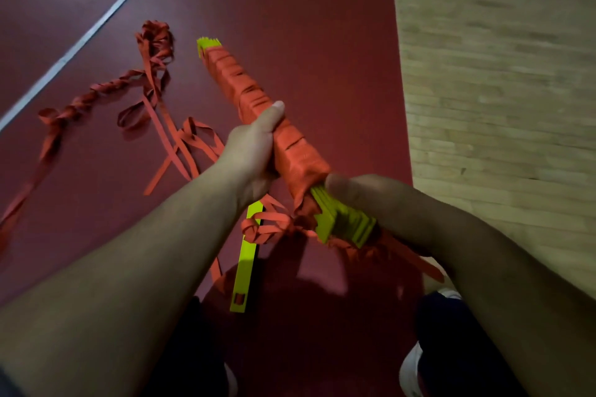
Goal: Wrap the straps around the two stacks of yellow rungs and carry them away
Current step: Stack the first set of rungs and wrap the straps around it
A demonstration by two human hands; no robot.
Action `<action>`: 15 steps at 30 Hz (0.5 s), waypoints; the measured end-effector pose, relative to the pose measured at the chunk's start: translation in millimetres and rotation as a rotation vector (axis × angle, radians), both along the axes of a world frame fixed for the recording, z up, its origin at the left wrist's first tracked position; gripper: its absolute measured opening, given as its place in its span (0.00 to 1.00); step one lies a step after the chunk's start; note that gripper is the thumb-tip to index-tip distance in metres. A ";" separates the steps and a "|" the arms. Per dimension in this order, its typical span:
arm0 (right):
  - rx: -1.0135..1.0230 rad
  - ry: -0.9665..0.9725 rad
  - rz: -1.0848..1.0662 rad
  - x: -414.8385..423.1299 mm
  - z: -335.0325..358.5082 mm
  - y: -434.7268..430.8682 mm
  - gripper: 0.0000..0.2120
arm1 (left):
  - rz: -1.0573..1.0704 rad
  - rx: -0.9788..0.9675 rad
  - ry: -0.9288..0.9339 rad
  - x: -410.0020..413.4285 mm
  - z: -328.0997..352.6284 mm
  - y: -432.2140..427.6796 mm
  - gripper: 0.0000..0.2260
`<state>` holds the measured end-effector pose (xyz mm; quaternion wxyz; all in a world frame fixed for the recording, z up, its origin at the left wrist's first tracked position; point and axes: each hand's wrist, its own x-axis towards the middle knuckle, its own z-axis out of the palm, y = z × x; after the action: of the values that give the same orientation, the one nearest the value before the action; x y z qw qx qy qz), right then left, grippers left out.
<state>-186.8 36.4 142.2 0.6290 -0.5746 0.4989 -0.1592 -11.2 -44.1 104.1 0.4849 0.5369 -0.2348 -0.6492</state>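
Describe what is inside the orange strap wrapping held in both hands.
Stacked yellow rungs stick out of both ends of the strap wrapping. Their middle is covered, so it cannot be seen.

Dim, reddish light; soft motion blur throughout, wide-angle stretch at edges, dark shadow pooled at bottom centre.

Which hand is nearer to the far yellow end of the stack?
Left. The left hand grips the stack at its middle, closer to its far end; the right hand holds the near end.
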 end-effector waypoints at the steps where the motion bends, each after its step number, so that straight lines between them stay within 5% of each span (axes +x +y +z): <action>1: 0.016 -0.034 0.039 0.4 0.4 0.8 0.24 | 0.006 -0.008 -0.030 -0.3 -1.1 0.5 0.19; 5: 0.061 -0.278 0.057 5.9 2.5 4.8 0.13 | -0.078 -0.015 0.266 3.0 8.1 4.0 0.25; 10: 0.147 -0.577 0.105 21.0 -6.4 16.9 0.14 | -0.200 0.005 0.555 -4.1 19.2 14.7 0.22; 15: 0.293 -0.683 0.058 17.0 -11.2 18.2 0.16 | -0.219 0.039 0.414 -9.9 26.8 9.7 0.13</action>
<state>-169.8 54.6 131.1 0.8389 -0.4062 0.2616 -0.2508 -21.1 -34.4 130.9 0.4389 0.3728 -0.1746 -0.7987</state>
